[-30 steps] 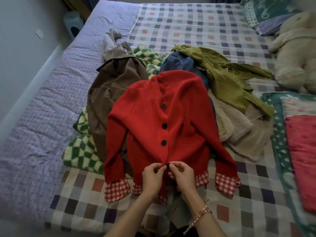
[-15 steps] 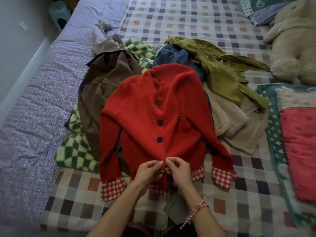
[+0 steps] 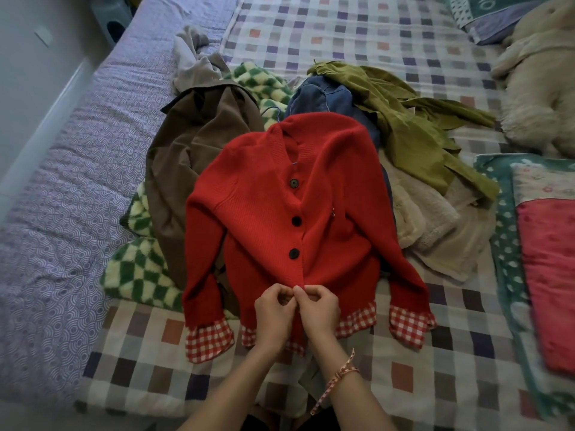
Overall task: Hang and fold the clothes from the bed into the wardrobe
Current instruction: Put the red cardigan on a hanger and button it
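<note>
The red cardigan (image 3: 311,194) is laid face up on the bed (image 3: 435,384), spread over a heap of other clothes, with its checked cuffs and hem reaching the patchwork cover. Three black buttons (image 3: 295,220) are seen done up along the front. The left hand (image 3: 273,309) and the right hand (image 3: 320,306) are brought together at the lowest part of the front opening, fingertips touching, each pinching an edge of the knit. The last button is judged to be the one being fastened; the button itself is hidden under the fingers. A thin blue hook (image 3: 273,111) is seen just above the collar and may belong to a hanger inside the garment, though this cannot be told for certain.

Several things could go wrong from here. The buttonhole could be missed or the knit stretched if the edges are pulled apart too hard. When the cardigan is lifted, the brown coat (image 3: 199,144) and the blue denim piece (image 3: 323,94) beneath it could be dragged along, since the sleeves are draped across them. If a hanger is inside, a loose shoulder could slip off it.
</note>
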